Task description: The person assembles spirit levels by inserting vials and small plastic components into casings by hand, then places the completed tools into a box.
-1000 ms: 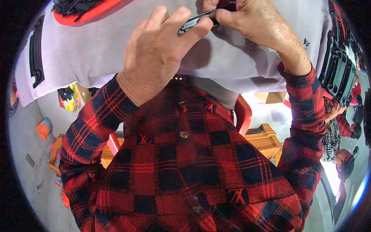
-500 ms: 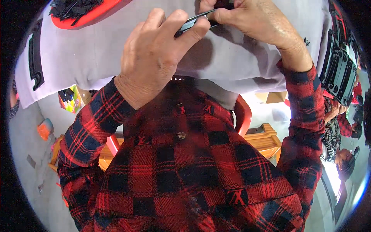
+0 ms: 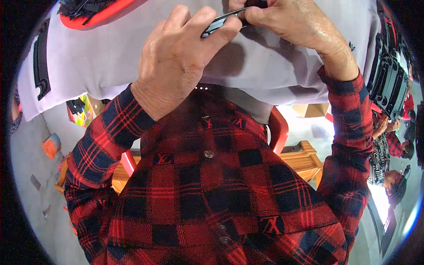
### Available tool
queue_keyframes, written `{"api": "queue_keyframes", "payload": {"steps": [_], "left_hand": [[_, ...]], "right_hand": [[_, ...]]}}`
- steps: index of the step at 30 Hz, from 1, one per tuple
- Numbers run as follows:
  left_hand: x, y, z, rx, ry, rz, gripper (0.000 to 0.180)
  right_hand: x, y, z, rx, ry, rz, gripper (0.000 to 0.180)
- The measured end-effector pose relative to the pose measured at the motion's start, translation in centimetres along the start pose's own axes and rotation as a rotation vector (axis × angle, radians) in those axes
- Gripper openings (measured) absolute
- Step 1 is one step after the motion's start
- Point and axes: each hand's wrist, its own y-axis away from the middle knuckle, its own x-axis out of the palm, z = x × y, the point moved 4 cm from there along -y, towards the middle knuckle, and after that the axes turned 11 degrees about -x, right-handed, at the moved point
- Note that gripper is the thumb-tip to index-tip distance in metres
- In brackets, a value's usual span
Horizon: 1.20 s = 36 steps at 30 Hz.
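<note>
Red-black plaid shirt nearest | left hand and right hand both pinch slim dark flat part over grey table | beyond: red tray upper left; black moulded parts stacked right; tan carton below table edge

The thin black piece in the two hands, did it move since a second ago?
No, hardly at all. The thin black piece sits pinched between the left hand and right hand, at the same spot over the grey table, right of the red tray.
</note>
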Motion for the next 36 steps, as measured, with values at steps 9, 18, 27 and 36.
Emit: {"api": "queue_keyframes", "payload": {"steps": [9, 18, 27, 36], "left_hand": [[-0.2, -0.1, 0.0, 0.012, -0.073, 0.051, 0.056], [-0.1, -0.1, 0.0, 0.026, -0.036, 0.031, 0.056], [-0.2, -0.1, -0.1, 0.020, -0.044, 0.049, 0.057], [-0.4, -0.1, 0.2, 0.017, -0.035, 0.037, 0.059]], "right_hand": [[-0.2, 0.2, 0.3, 0.023, -0.015, 0.000, 0.011], [0.1, 0.0, -0.3, -0.018, 0.003, -0.021, 0.010], [0.1, 0.1, 0.1, -0.047, 0.086, -0.027, 0.010], [0.3, 0.0, -0.1, -0.300, 0.043, -0.017, 0.008]]}}
